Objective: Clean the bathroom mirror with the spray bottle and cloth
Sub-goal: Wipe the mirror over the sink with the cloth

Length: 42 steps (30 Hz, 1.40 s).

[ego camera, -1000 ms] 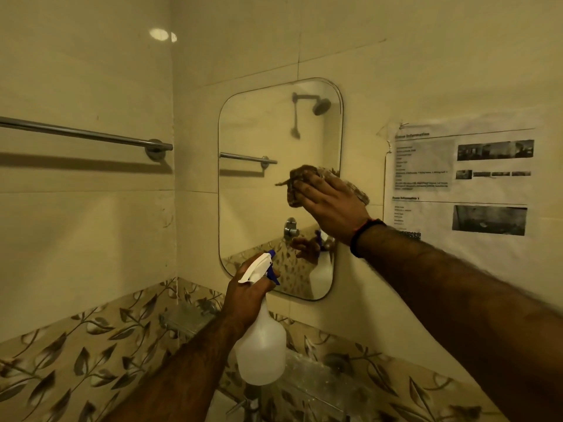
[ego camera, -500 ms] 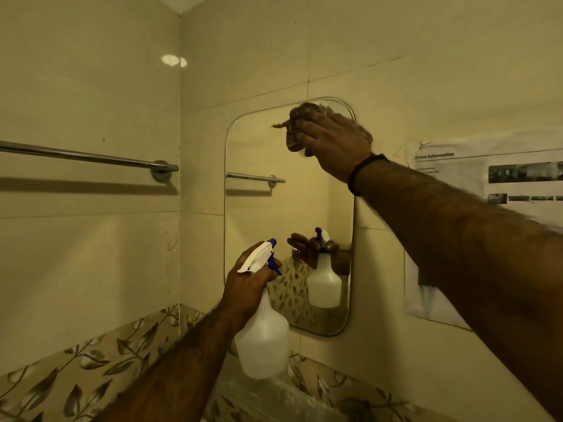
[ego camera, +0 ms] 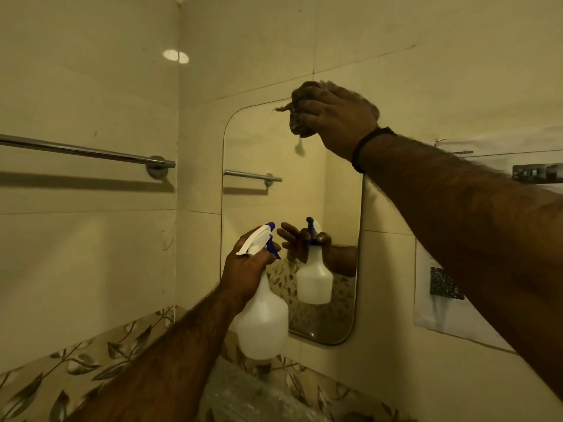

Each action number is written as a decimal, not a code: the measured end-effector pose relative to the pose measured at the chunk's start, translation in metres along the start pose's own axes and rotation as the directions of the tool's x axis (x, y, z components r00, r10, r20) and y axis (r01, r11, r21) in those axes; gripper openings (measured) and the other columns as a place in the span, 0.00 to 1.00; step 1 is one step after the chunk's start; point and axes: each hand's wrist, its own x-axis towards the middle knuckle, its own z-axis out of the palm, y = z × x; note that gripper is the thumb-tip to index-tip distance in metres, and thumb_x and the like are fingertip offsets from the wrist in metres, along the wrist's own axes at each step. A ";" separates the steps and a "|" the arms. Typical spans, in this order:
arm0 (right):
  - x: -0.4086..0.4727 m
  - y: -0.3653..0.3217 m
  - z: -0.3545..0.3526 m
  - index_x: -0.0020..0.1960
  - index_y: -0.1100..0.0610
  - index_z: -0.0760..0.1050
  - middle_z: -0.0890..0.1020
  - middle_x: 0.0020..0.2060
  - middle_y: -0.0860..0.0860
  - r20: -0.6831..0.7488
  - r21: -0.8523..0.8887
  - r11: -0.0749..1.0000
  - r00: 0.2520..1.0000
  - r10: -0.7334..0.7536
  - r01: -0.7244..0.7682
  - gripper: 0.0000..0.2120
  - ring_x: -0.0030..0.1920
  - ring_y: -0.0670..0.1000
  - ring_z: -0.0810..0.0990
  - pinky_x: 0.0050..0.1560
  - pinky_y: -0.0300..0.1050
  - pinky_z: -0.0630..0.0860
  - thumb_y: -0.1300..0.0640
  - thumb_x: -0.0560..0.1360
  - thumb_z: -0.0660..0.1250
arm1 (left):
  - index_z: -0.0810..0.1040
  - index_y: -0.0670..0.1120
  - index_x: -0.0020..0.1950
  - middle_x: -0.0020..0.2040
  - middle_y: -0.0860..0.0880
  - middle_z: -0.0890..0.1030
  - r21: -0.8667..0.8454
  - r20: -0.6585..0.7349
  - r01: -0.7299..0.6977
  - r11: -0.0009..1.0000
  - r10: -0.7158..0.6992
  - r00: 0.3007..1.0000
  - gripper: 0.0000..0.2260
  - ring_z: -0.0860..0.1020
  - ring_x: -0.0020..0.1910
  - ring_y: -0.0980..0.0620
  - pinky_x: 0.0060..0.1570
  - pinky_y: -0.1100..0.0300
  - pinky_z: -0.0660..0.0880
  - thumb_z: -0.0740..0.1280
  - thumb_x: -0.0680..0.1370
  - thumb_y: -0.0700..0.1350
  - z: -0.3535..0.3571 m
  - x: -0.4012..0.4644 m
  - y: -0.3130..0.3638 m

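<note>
A rounded rectangular mirror [ego camera: 274,208] hangs on the tiled wall ahead. My right hand [ego camera: 338,117] presses a crumpled brown cloth [ego camera: 297,99] against the mirror's top right corner. My left hand [ego camera: 246,269] grips the neck of a white spray bottle [ego camera: 262,324] with a white and blue trigger head, held upright in front of the mirror's lower left part. The bottle and hand are reflected in the glass. A dark band circles my right wrist.
A chrome towel bar [ego camera: 85,152] runs along the left wall near the corner. A printed paper notice [ego camera: 444,293] is stuck to the wall right of the mirror. Leaf-patterned tiles [ego camera: 91,360] line the lower walls, above a plastic-covered surface [ego camera: 243,397].
My right hand slid the cloth from the mirror's middle right up to its top right corner. The bottle in my left hand stayed at about the same place. The view tilted upward.
</note>
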 end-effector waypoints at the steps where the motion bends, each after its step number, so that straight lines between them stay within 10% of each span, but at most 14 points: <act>1: 0.000 0.001 0.000 0.73 0.56 0.67 0.66 0.74 0.54 0.007 0.017 1.000 1.000 0.002 -0.002 0.20 0.77 0.55 0.56 0.77 0.54 0.48 0.63 0.81 0.57 | 0.70 0.64 0.58 0.51 0.54 0.79 0.002 -0.001 -0.002 1.000 0.002 1.000 0.21 0.77 0.49 0.53 0.38 0.62 0.71 0.68 0.72 0.43 0.001 0.001 0.000; 38: -0.165 -0.143 0.037 0.77 0.53 0.61 0.62 0.76 0.52 0.164 0.281 0.954 0.975 -0.153 0.103 0.28 0.78 0.54 0.55 0.76 0.54 0.45 0.45 0.79 0.59 | 0.72 0.47 0.66 0.57 0.40 0.80 0.017 -0.047 0.115 0.993 -0.114 0.992 0.21 0.77 0.55 0.40 0.51 0.52 0.74 0.68 0.72 0.40 -0.001 -0.065 -0.025; 42: -0.196 -0.172 0.041 0.75 0.54 0.65 0.66 0.75 0.53 0.166 0.353 0.928 0.969 -0.186 0.118 0.25 0.76 0.55 0.59 0.76 0.56 0.49 0.54 0.78 0.59 | 0.75 0.51 0.60 0.51 0.46 0.83 0.014 -0.068 0.114 0.993 -0.112 0.991 0.17 0.78 0.51 0.45 0.44 0.57 0.72 0.67 0.72 0.39 -0.006 -0.075 -0.024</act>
